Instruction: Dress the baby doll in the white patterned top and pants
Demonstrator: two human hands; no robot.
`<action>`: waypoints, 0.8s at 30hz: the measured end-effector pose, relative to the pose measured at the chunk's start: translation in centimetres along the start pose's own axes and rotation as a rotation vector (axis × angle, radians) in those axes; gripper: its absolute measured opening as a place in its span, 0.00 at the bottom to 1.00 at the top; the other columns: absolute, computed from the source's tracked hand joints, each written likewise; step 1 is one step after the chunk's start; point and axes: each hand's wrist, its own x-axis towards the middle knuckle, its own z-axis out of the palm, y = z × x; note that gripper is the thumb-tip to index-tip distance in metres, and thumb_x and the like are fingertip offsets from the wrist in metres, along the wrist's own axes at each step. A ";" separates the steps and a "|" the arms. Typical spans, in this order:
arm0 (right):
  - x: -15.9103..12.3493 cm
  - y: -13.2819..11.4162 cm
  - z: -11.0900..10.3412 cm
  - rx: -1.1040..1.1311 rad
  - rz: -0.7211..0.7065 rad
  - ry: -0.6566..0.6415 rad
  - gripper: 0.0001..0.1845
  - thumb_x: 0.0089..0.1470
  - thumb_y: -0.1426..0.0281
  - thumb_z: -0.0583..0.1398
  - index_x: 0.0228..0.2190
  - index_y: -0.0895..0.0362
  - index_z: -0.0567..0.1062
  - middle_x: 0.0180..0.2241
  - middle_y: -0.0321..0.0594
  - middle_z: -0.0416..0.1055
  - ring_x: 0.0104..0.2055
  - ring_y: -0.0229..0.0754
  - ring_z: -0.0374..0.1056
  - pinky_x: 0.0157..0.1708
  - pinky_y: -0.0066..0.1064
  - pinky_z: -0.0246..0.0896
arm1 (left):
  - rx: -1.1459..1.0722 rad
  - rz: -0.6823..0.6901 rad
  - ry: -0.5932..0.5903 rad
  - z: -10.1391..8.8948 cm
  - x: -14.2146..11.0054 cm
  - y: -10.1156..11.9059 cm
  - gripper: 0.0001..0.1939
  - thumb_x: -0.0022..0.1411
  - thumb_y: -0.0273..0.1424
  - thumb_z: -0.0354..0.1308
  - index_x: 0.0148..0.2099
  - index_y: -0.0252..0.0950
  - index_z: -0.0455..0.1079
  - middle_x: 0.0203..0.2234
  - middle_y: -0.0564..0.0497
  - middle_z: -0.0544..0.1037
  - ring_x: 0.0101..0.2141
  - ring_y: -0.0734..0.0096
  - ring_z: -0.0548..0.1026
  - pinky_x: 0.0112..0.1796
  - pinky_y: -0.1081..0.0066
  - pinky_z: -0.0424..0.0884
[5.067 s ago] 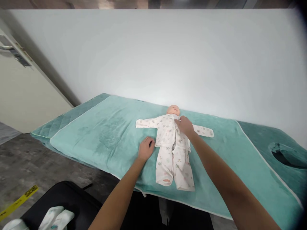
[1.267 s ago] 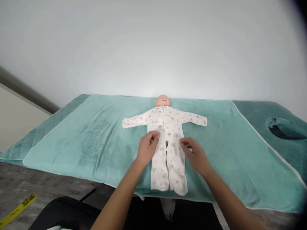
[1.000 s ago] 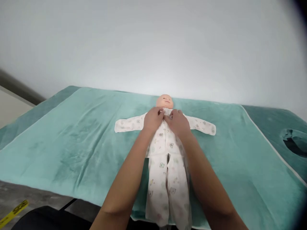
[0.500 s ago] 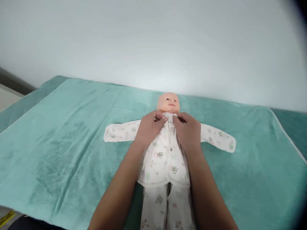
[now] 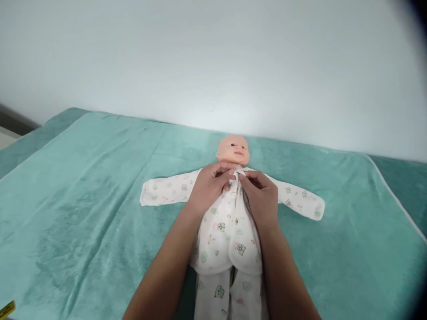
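A baby doll [image 5: 234, 150] lies on its back on a teal towel [image 5: 83, 191], dressed in a white printed sleepsuit [image 5: 227, 231] with both sleeves spread out sideways. My left hand [image 5: 208, 189] and my right hand [image 5: 262, 198] meet at the doll's chest just under its chin. The fingers of both hands are closed in a pinch on the two front edges of the sleepsuit near the collar. My forearms lie over the doll's belly and hide part of the suit.
The towel covers a teal padded table [image 5: 405, 178] that stands against a plain white wall [image 5: 213, 58]. A scrap of yellow tape [image 5: 6, 307] shows on the floor at the lower left corner.
Both hands went from the doll's waist up to the collar, where they now pinch the suit's front edges. The camera has come closer to the doll.
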 end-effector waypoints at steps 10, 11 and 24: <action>0.1 0.7 -0.1 0.003 -0.096 -0.043 0.09 0.53 0.62 0.64 0.34 0.53 0.80 0.36 0.37 0.79 0.40 0.42 0.74 0.45 0.36 0.68 | -0.047 0.049 -0.054 -0.1 0.1 -0.6 0.13 0.61 0.35 0.59 0.46 0.37 0.76 0.30 0.51 0.76 0.23 0.79 0.67 0.20 0.77 0.61; 0.1 0.8 -0.1 -0.001 -0.112 -0.055 0.08 0.53 0.62 0.64 0.33 0.53 0.80 0.38 0.37 0.79 0.42 0.43 0.74 0.47 0.37 0.68 | -0.057 0.054 -0.053 -0.1 0.1 -0.6 0.13 0.61 0.34 0.59 0.47 0.37 0.75 0.29 0.51 0.75 0.23 0.79 0.67 0.20 0.77 0.61; 0.1 0.4 -0.3 -0.149 -0.347 -0.242 0.07 0.58 0.67 0.61 0.34 0.48 0.81 0.43 0.39 0.73 0.48 0.43 0.70 0.52 0.41 0.65 | 0.023 0.069 -0.096 -0.4 0.1 -0.4 0.15 0.68 0.37 0.51 0.53 0.41 0.71 0.24 0.55 0.68 0.23 0.78 0.68 0.21 0.77 0.64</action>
